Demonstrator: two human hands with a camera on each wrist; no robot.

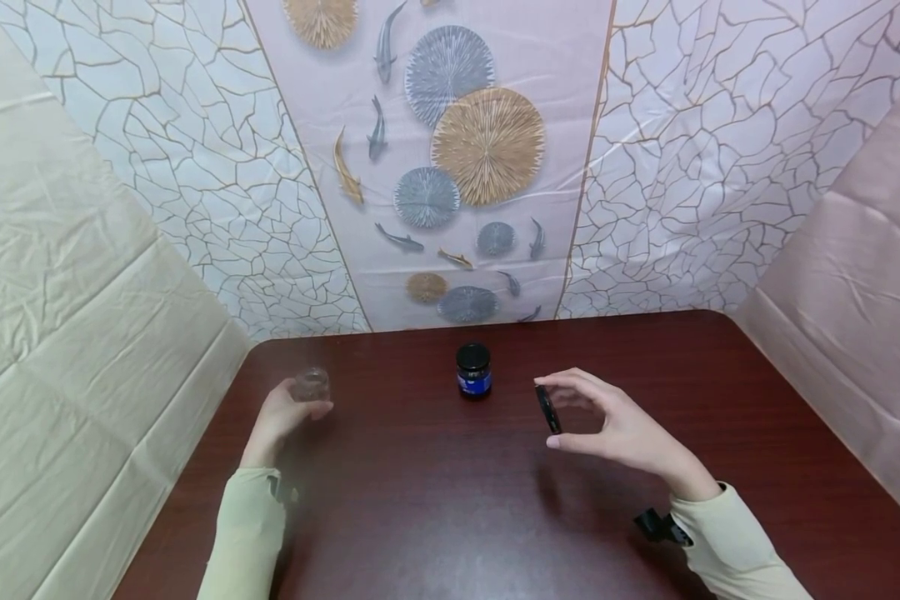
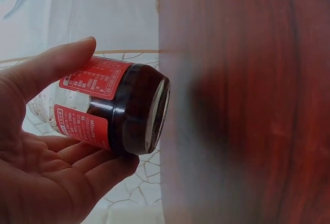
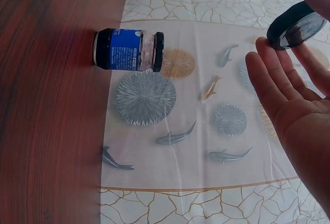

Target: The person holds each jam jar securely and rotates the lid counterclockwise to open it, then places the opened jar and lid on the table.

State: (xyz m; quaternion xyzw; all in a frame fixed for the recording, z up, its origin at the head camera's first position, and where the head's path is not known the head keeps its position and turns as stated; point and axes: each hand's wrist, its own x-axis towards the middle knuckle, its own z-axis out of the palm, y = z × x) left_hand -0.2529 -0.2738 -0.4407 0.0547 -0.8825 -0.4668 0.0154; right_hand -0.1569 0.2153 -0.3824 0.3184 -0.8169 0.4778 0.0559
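At the left of the table, my left hand [image 1: 285, 417] grips a glass jar [image 2: 111, 105] with red labels and dark contents at its base. Thumb and fingers lie on opposite sides of it; in the head view this jar [image 1: 312, 385] looks blurred. Over the right part of the table, my right hand [image 1: 607, 421] pinches a round black lid [image 1: 547, 410] on edge between thumb and fingertips. The right wrist view shows the hollow inside of the lid [image 3: 301, 30]. A second jar [image 1: 473, 373], blue-labelled and capped in black, stands upright between the hands.
The dark red-brown table [image 1: 435, 508] has rounded far corners. Behind it hangs a patterned cloth [image 1: 450, 167], with plain pale cloth [image 1: 60, 333] along the left side and more on the right. A small black device [image 1: 662, 527] sits at the right wrist.
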